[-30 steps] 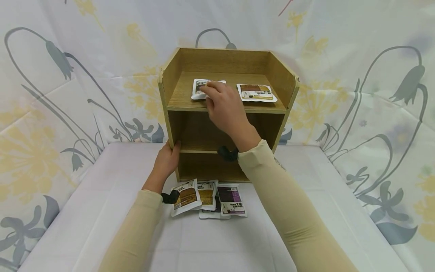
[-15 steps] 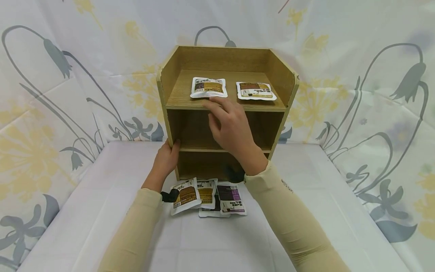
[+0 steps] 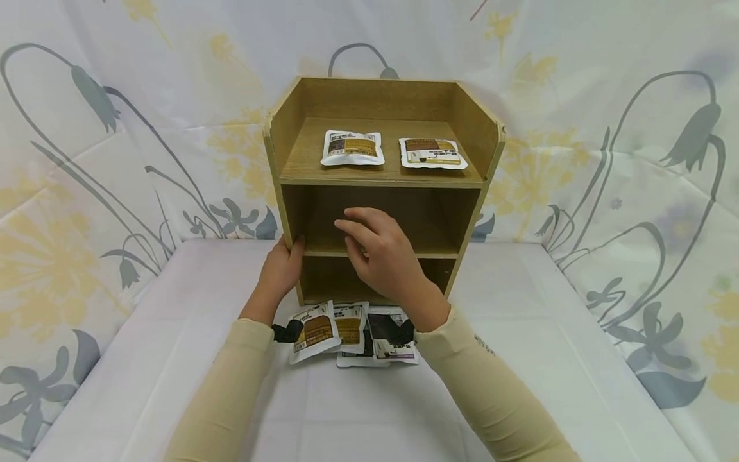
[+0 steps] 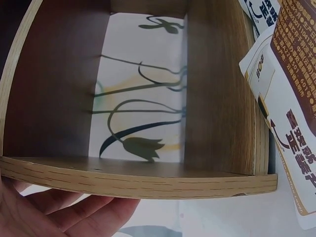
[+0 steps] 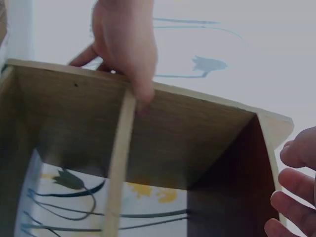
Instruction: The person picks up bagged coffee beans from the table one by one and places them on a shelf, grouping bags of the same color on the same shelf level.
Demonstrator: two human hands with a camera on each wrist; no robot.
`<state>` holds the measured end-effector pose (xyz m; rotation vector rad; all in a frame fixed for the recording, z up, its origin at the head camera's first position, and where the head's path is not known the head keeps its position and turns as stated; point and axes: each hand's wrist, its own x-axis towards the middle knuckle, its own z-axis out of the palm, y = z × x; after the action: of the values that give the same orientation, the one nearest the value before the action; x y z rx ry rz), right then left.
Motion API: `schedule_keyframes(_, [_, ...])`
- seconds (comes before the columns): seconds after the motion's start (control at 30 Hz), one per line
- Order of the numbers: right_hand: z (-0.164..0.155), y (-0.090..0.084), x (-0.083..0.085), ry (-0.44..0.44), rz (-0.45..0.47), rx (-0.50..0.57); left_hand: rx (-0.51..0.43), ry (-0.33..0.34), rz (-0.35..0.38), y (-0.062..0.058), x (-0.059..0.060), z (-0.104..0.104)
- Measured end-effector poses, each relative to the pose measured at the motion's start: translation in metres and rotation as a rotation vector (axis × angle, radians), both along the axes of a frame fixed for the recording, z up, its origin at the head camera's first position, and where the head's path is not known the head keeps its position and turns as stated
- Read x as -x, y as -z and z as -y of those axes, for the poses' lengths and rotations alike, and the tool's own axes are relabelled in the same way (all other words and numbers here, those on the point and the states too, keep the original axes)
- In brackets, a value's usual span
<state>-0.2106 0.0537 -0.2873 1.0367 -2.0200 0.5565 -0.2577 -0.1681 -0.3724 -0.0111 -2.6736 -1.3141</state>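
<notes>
the sleeves [image 3: 222, 385] are long and cream, with tiny dark marks [image 3: 484, 344] on the right one. a black lump [image 3: 287, 332] pokes out at each one's end.

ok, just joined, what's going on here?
A person is handling a small wooden shelf unit and some packets. Their left hand grips the unit's left side panel; their right hand hovers in front of the middle compartment, holding nothing. Two packets lie side by side on the top shelf, a left one and a right one. At least four overlapping packets lie on the white table covering before the unit.
</notes>
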Motion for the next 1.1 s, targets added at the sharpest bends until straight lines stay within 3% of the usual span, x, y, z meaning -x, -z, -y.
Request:
schedule_keyframes(0.47, [0.003, 0.038, -0.004, -0.020, 0.136, -0.089, 0.030, 0.040, 0.008, 0.001, 0.000, 0.003])
schedule_keyframes(1.1, [0.017, 0.088, -0.011, -0.046, 0.199, -0.192, 0.051, 0.050, 0.029, -0.001, 0.001, 0.004])
